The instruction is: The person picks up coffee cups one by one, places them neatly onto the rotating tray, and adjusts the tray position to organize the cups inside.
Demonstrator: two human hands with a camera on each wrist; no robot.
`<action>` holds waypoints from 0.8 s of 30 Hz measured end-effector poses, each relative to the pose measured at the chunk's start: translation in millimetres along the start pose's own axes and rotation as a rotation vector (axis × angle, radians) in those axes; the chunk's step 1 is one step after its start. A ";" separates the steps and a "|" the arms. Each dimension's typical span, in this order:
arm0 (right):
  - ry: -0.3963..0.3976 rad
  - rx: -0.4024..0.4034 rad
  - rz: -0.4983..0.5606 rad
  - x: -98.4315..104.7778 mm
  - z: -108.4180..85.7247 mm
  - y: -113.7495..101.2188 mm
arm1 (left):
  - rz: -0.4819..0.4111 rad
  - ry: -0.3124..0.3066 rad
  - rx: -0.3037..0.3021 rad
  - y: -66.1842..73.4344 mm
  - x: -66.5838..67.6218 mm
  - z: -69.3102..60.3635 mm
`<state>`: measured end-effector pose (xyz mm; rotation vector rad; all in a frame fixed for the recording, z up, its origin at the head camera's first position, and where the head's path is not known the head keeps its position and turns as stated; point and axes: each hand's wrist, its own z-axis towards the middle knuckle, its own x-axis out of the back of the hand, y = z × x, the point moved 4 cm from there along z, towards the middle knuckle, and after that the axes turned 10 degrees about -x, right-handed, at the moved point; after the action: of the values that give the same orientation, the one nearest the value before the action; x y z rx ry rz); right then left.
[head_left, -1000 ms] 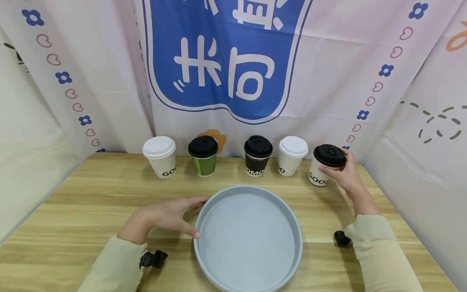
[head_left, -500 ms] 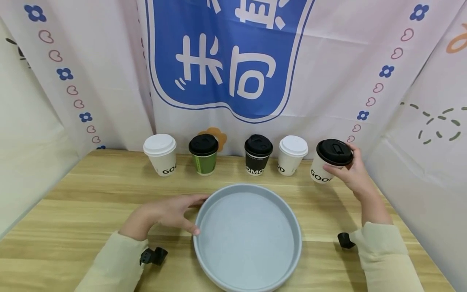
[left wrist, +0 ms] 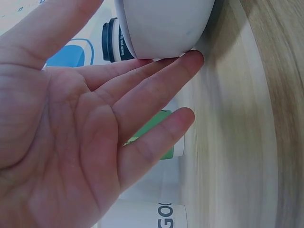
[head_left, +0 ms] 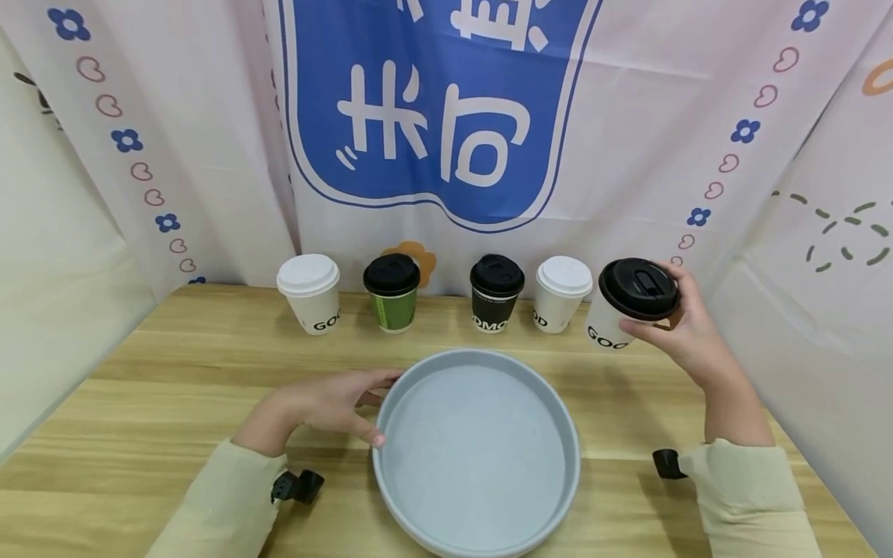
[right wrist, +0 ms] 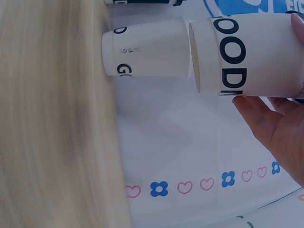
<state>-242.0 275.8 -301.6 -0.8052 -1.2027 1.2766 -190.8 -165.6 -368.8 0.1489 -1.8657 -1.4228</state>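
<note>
My right hand grips a white paper cup with a black lid, thumb in front and fingers behind. In the right wrist view that cup is off the table, its bottom rim showing. My left hand is at the left side of a round grey tray; its thumb touches the rim. From the left wrist view, the fingers of that hand are fairly straight, with fingertips against the tray's outer wall.
Along the back of the wooden table stand a white-lidded cup, a green cup, a black cup and another white-lidded cup. A printed curtain hangs behind them.
My right hand has lifted the black-lidded white cup off the table and tilted it slightly. The left hand stays at the tray's rim.
</note>
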 end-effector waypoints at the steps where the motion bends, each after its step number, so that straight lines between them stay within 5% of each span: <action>1: -0.013 0.005 0.001 -1.8 -1.1 -2.8 | 0.002 0.001 0.000 0.1 0.3 0.1; 24: -0.404 0.097 0.041 -67.0 -15.7 -23.6 | 0.001 0.012 0.032 1.7 0.5 -0.2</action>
<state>-212.8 209.3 -297.1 -0.5157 -1.4328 1.5679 -190.4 -165.4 -367.0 0.1723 -1.8797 -1.3888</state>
